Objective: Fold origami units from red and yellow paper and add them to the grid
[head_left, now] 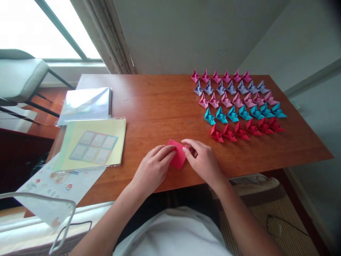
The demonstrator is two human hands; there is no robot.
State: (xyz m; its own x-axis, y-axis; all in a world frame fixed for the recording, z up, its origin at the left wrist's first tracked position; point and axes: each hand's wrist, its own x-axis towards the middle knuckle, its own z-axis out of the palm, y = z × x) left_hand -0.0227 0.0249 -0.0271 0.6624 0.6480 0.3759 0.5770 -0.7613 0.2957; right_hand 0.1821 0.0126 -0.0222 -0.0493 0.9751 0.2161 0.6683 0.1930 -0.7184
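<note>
Wooden table (pixel 160 106) bears thirty-three paper figures (pixel 232 115); left hand (pixel 156 167) and right hand (pixel 204 160) pinch one red sheet (pixel 179 156).

The person's left hand (pixel 157 165) and right hand (pixel 201 156) meet at a red sheet of paper (pixel 179 156) near the front edge of a brown wooden table (pixel 149 106). The fingers of each hand touch opposite sides of it. On the right part of the table stand folded paper shapes in five rows: dark pink ones (pixel 216 77) at the back, then purple ones (pixel 221 89), light pink ones (pixel 226 101), blue ones (pixel 233 115) and, nearest the person, red ones (pixel 241 131). On the left lie a shiny plastic-wrapped pack (pixel 84 103) and a yellow pack (pixel 117 138), with a printed white sheet (pixel 61 192) partly under the yellow pack. Beyond the table's left side is a grey chair (pixel 23 76), below a bright window (pixel 53 28) with a curtain (pixel 109 35) beside it.
</note>
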